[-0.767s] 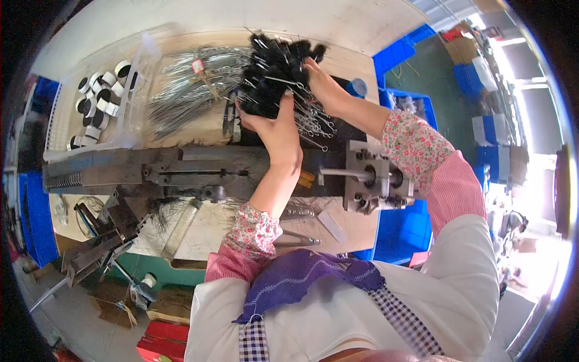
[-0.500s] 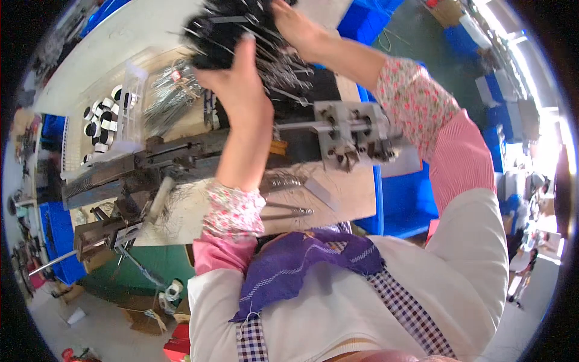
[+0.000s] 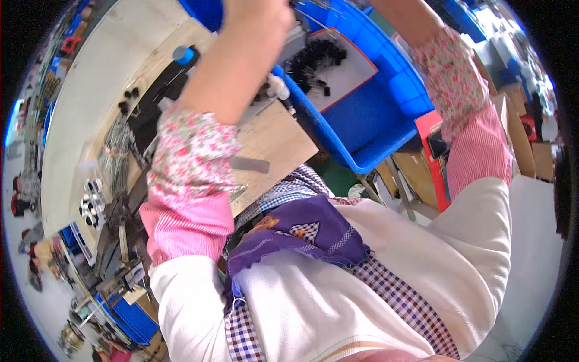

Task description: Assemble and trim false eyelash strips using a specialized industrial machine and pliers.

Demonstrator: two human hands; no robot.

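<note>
My left hand (image 3: 259,18) reaches over the near side of a blue plastic bin, at the top edge of the view. Its fingers are cut off by that edge, so what it holds is hidden. Thin metal stems (image 3: 322,11) show just right of it, over the bin. Only my right forearm (image 3: 416,21) shows, at the bin's far right; the hand itself is beyond the top edge. In the blue bin (image 3: 368,160), black bristle brushes (image 3: 316,63) lie in a clump on a white sheet with a red border (image 3: 356,72).
Left of my left arm stands the wooden workbench (image 3: 283,136), with a bundle of metal wires (image 3: 117,151), white-and-black rolls (image 3: 91,202) and a blue-capped item (image 3: 183,55). A flat metal strip (image 3: 250,165) lies near its edge. Cardboard (image 3: 416,175) leans below the bin.
My body and view have turned to the right, from the bench to the blue bin. Both hands have moved from above the bench, where they held a bunch of black wire brushes, to over the bin.
</note>
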